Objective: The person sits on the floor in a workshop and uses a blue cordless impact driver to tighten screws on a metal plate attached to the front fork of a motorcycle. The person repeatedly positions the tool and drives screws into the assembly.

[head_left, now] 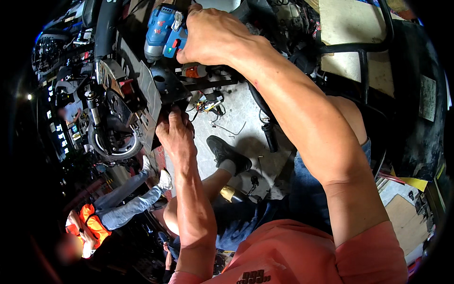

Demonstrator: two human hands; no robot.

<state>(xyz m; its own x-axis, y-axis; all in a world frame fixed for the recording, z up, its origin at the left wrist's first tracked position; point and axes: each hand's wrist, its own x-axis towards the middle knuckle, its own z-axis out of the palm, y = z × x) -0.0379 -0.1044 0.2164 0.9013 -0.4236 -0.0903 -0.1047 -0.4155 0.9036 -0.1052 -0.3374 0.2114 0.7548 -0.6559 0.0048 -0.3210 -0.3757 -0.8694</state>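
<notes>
My right hand grips a blue cordless impact driver with a red switch, its metal nose pointing down over a black metal plate with holes. My left hand is closed on the lower part of the black metal bracket below that plate, its fingertips partly hidden. A grey angled metal panel stands just left of it. An orange lamp sits behind the plate.
Vehicle parts with a wheel fill the left. Wires lie on the concrete floor near my foot. A person in an orange vest is at lower left. A black tube frame and pale boards are right.
</notes>
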